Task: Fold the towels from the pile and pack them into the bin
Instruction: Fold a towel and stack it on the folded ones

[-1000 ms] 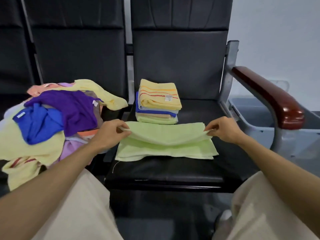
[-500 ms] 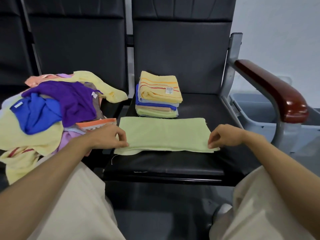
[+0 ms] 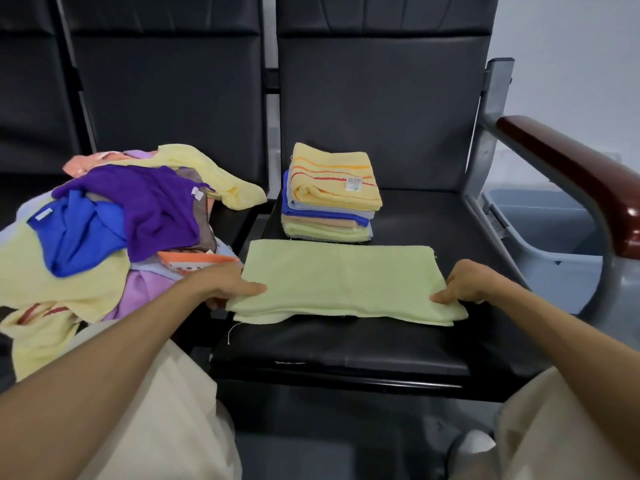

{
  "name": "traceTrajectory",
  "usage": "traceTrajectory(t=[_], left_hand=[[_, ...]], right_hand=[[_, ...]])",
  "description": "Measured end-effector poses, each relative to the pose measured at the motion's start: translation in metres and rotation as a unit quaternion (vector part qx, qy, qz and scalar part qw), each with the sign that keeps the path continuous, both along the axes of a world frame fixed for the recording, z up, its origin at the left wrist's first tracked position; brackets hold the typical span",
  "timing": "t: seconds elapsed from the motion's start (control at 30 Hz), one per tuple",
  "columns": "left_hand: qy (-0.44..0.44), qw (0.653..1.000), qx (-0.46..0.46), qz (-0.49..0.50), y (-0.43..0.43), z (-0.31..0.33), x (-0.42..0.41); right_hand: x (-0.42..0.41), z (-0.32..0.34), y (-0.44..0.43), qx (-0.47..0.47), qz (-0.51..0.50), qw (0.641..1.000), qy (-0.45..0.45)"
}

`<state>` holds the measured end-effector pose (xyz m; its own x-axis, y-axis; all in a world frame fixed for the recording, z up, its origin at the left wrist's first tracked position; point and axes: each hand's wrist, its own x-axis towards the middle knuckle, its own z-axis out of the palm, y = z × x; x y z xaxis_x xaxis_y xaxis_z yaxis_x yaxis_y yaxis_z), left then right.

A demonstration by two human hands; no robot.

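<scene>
A light green towel (image 3: 343,278), folded into a long strip, lies flat on the black seat (image 3: 346,348). My left hand (image 3: 225,284) grips its near left corner, thumb on top. My right hand (image 3: 467,284) pinches its near right corner. Behind the towel stands a stack of folded towels (image 3: 329,199) with a yellow striped one on top. On the seat to the left lies the loose pile of towels (image 3: 97,230), with purple, blue and pale yellow ones showing. The grey bin (image 3: 540,230) stands on the floor past the armrest on the right.
A brown padded armrest (image 3: 581,181) on a grey metal frame separates the seat from the bin. Black seat backs rise behind. My knees in beige trousers are at the bottom of the view, close to the seat's front edge.
The raised top half of the green towel came down toward me and now lies flat on the lower half. Both hands moved with it to the near corners.
</scene>
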<state>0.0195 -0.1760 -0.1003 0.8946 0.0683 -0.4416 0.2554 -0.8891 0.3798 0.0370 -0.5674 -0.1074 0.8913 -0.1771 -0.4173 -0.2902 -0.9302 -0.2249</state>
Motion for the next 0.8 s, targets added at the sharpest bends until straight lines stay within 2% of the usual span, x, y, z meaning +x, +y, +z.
traceTrajectory(t=[0.1, 0.23, 0.33, 0.4, 0.47, 0.53, 0.7, 0.8], left_hand=[[-0.033, 0.999, -0.026, -0.023, 0.004, -0.002, 0.004], [-0.11, 0.99, -0.088, 0.019, -0.002, 0.003, 0.002], [-0.125, 0.964, -0.215, 0.094, -0.006, 0.007, -0.003], [-0.109, 0.941, -0.291, 0.132, -0.009, 0.012, -0.006], [-0.107, 0.926, -0.329, 0.152, -0.012, 0.017, -0.009], [-0.1, 0.926, -0.329, 0.155, -0.011, 0.019, -0.009], [-0.011, 0.975, -0.206, 0.076, -0.008, 0.008, -0.009], [-0.022, 0.982, -0.178, 0.065, -0.002, 0.003, -0.005]], right_hand=[[-0.005, 0.007, 0.005, 0.079, -0.006, 0.997, -0.006], [-0.011, 0.014, 0.008, 0.219, -0.031, 0.975, -0.034], [-0.012, 0.016, 0.008, 0.305, -0.053, 0.951, -0.002], [-0.011, 0.019, 0.005, 0.324, -0.073, 0.943, -0.01], [-0.01, 0.025, 0.0, 0.33, -0.089, 0.939, -0.027], [-0.009, 0.027, -0.004, 0.321, -0.104, 0.941, -0.038], [-0.02, 0.02, 0.003, 0.237, -0.081, 0.967, 0.042], [-0.021, 0.017, 0.003, 0.248, -0.094, 0.963, 0.053]])
